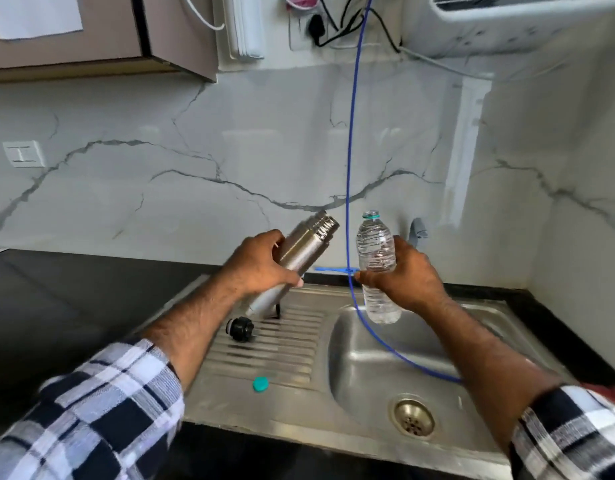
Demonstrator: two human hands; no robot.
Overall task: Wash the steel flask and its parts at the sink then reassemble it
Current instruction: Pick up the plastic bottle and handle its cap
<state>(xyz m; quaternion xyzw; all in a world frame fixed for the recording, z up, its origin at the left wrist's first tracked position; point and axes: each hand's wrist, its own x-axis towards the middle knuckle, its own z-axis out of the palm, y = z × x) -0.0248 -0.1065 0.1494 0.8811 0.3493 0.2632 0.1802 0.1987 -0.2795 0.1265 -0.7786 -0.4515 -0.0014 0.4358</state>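
Starting at the left, my left hand (261, 263) has its fingers wrapped around the steel flask (294, 258), holding it above the ribbed drainboard (282, 344) with its open threaded mouth tilted up and to the right. Below it on the drainboard lies the black stopper (241, 328), and nearer the front edge sits a small teal bottle cap (260, 383), both well apart from the flask. Moving right, a blue hose (350, 168) hangs down the wall between the two hands and trails into the sink (368, 368). My right hand (403, 275) is curled tight around a clear water bottle (377, 265), uncapped, upright over the back edge of the basin, its neck just beside the flask's mouth. This looks like the rinse-fill step, I'd say: tip the bottle slowly so its neck comes right over the flask opening, keep the flask steady and angled so the stream lands inside, and work over the basin so spills drain away. Don't squeeze that thin bottle hard, or it'll gush.
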